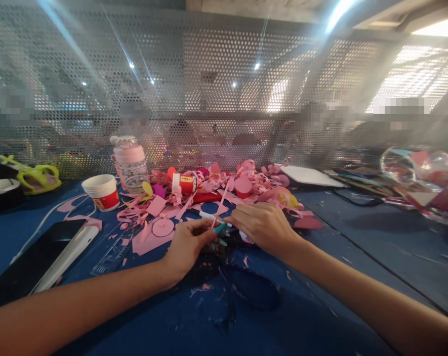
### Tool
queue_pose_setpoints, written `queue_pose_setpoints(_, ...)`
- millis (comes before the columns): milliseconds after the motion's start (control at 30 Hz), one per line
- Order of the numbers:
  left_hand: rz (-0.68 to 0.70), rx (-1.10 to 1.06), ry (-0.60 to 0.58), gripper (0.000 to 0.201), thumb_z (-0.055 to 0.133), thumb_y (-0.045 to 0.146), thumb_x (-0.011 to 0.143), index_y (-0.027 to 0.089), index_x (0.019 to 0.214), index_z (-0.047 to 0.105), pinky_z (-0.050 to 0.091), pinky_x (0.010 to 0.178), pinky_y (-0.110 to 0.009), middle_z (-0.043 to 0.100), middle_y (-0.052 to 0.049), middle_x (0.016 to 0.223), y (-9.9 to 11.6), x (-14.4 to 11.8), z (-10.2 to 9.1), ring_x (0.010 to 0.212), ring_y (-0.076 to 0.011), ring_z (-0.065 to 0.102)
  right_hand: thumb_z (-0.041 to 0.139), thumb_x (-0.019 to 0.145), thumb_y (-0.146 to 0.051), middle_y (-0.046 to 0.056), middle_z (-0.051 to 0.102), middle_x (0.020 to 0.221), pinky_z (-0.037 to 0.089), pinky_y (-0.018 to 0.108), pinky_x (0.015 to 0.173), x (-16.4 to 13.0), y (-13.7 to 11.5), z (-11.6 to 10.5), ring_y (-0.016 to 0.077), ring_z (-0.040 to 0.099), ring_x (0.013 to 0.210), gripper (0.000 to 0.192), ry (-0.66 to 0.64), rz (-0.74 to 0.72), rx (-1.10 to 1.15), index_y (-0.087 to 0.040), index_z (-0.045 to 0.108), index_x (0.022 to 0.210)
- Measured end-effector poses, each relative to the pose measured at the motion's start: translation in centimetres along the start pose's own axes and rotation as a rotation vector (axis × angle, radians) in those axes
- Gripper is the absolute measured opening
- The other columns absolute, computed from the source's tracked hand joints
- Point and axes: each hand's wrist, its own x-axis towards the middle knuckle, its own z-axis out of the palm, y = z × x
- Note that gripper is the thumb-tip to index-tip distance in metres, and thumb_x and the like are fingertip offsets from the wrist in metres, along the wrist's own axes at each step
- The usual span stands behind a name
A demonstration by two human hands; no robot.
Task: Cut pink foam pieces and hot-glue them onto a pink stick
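My left hand [188,243] is closed in a pinch at the centre of the blue table. A thin pink strip [224,198] rises from its fingertips, and a small teal piece [221,229] shows right at them. My right hand [263,225] comes in from the right, its fingers bent and close together, the tips almost meeting those of the left. What sits in the right fingertips is too small and partly hidden. Just behind the hands lies a white stick-like thing [209,215]. Pink paper scraps [209,185] spread in a heap beyond both hands.
A red-and-white paper cup [184,183] lies on its side in the scraps; stacked cups [102,192] stand left, before a pink-topped bottle [130,163]. A black phone [38,259] lies at left. Plastic-wrapped items [424,173] sit at right. A perforated metal screen [224,89] rises behind.
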Motion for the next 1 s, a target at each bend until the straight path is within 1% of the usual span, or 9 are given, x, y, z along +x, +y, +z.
queue_pose_setpoints(100, 0.007, 0.022, 0.008, 0.022, 0.067, 0.029, 0.062, 0.016, 0.080, 0.068, 0.044, 0.049, -0.020, 0.063, -0.002, 0.064, -0.1, 0.1, 0.1, 0.056, -0.0106, 0.055, 0.035, 0.090, -0.030, -0.001, 0.056, 0.053, 0.024, 0.023, 0.047, 0.1, 0.2, -0.3, 0.0082, 0.049, 0.048, 0.039, -0.011, -0.002, 0.080, -0.015, 0.057, 0.060)
queue_pose_setpoints(167, 0.007, 0.004, 0.011, 0.022, 0.068, 0.029, 0.061, 0.016, 0.078, 0.068, 0.044, 0.049, -0.019, 0.063, -0.002, 0.064, -0.1, 0.1, 0.2, 0.055, -0.0102, 0.055, 0.035, 0.090, -0.031, -0.002, 0.055, 0.053, 0.024, 0.022, 0.047, 0.2, 0.4, -0.7, 0.0074, 0.048, 0.048, 0.041, 0.006, 0.032, 0.107, -0.015, 0.056, 0.058)
queue_pose_setpoints(300, -0.029, -0.038, 0.018, 0.022, 0.070, 0.028, 0.059, 0.016, 0.076, 0.067, 0.044, 0.051, -0.019, 0.063, -0.001, 0.062, -0.2, 0.0, 0.3, 0.055, -0.0091, 0.056, 0.036, 0.089, -0.037, -0.001, 0.053, 0.050, 0.023, 0.022, 0.047, 0.4, 0.9, -1.3, 0.0075, 0.045, 0.045, 0.044, 0.117, 0.139, -0.031, -0.015, 0.055, 0.056)
queue_pose_setpoints(400, -0.028, -0.050, 0.004, 0.022, 0.070, 0.028, 0.059, 0.016, 0.077, 0.068, 0.044, 0.052, -0.020, 0.063, -0.001, 0.062, -0.1, 0.0, 0.4, 0.054, -0.0091, 0.056, 0.036, 0.089, -0.038, -0.001, 0.052, 0.049, 0.022, 0.023, 0.046, 0.5, 1.2, -1.4, 0.0081, 0.044, 0.044, 0.045, 0.133, 0.167, -0.143, -0.016, 0.055, 0.055)
queue_pose_setpoints(567, -0.006, -0.059, -0.001, 0.020, 0.069, 0.026, 0.061, 0.016, 0.078, 0.068, 0.043, 0.052, -0.019, 0.065, -0.002, 0.069, 0.1, -0.1, 0.3, 0.057, -0.0087, 0.055, 0.035, 0.089, -0.039, -0.001, 0.052, 0.048, 0.021, 0.023, 0.046, 0.4, 1.1, -0.9, 0.0082, 0.044, 0.044, 0.046, 0.084, 0.153, -0.100, -0.015, 0.056, 0.056)
queue_pose_setpoints(700, -0.012, -0.063, -0.015, 0.021, 0.068, 0.027, 0.062, 0.016, 0.080, 0.068, 0.044, 0.052, -0.019, 0.065, -0.002, 0.070, 0.0, -0.1, 0.1, 0.058, -0.0094, 0.056, 0.036, 0.089, -0.031, -0.001, 0.055, 0.052, 0.021, 0.024, 0.047, 0.2, 0.6, -0.5, 0.0085, 0.047, 0.047, 0.041, 0.024, 0.074, -0.068, -0.015, 0.056, 0.057)
queue_pose_setpoints(867, -0.006, -0.014, -0.022, 0.024, 0.067, 0.028, 0.064, 0.016, 0.084, 0.067, 0.043, 0.051, -0.020, 0.064, -0.002, 0.068, -0.2, 0.0, 0.0, 0.056, -0.0095, 0.054, 0.036, 0.089, -0.027, -0.001, 0.054, 0.051, 0.022, 0.024, 0.046, 0.1, 0.2, -0.1, 0.0085, 0.047, 0.046, 0.039, 0.012, -0.017, 0.017, -0.015, 0.055, 0.057)
queue_pose_setpoints(933, -0.004, -0.008, -0.017, 0.023, 0.068, 0.029, 0.062, 0.015, 0.081, 0.068, 0.041, 0.050, -0.019, 0.063, 0.000, 0.062, -0.2, 0.1, 0.0, 0.054, -0.0087, 0.054, 0.036, 0.089, -0.030, -0.002, 0.054, 0.050, 0.022, 0.023, 0.046, 0.2, 0.2, -0.3, 0.0079, 0.046, 0.045, 0.041, 0.028, 0.004, 0.073, -0.015, 0.054, 0.056)
queue_pose_setpoints(1000, -0.012, -0.014, -0.005, 0.022, 0.069, 0.029, 0.061, 0.015, 0.078, 0.068, 0.040, 0.049, -0.018, 0.062, 0.000, 0.059, -0.2, 0.1, 0.2, 0.052, -0.0083, 0.053, 0.035, 0.089, -0.032, -0.002, 0.053, 0.049, 0.023, 0.022, 0.046, 0.2, 0.4, -0.5, 0.0073, 0.045, 0.044, 0.042, 0.075, 0.079, 0.082, -0.015, 0.054, 0.056)
